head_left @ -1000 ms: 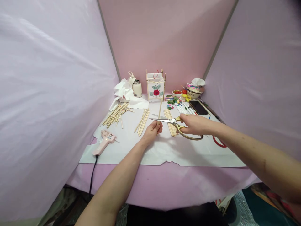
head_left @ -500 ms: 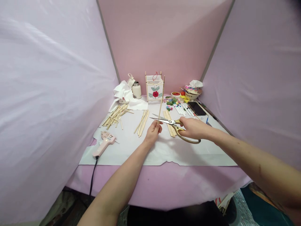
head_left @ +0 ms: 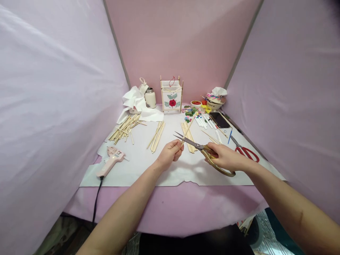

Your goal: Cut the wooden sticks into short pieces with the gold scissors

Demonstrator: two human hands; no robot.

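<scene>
My left hand (head_left: 170, 154) grips a thin wooden stick (head_left: 189, 128), which leans up and to the right from my fingers. My right hand (head_left: 225, 157) holds gold-handled scissors (head_left: 209, 155) through their loops. The steel blades (head_left: 188, 141) point left, slightly parted, and lie across the stick's lower part close to my left fingers. Whether they touch the stick is hard to tell. Behind the blades lies a bundle of wooden sticks (head_left: 188, 136) on white paper (head_left: 138, 166).
Further sticks (head_left: 124, 128) (head_left: 156, 136) lie left. A pink glue gun (head_left: 111, 161) sits at front left. A stick-framed paper lantern (head_left: 172, 95), markers (head_left: 204, 122), a phone (head_left: 219, 119) and red-handled scissors (head_left: 245, 153) lie beyond. Pink sheets (head_left: 58, 106) wall both sides.
The stick has gone from nearly upright to leaning right. The gold scissors have turned, with their blades now across it. The view has shifted, bringing the red-handled scissors fully into sight.
</scene>
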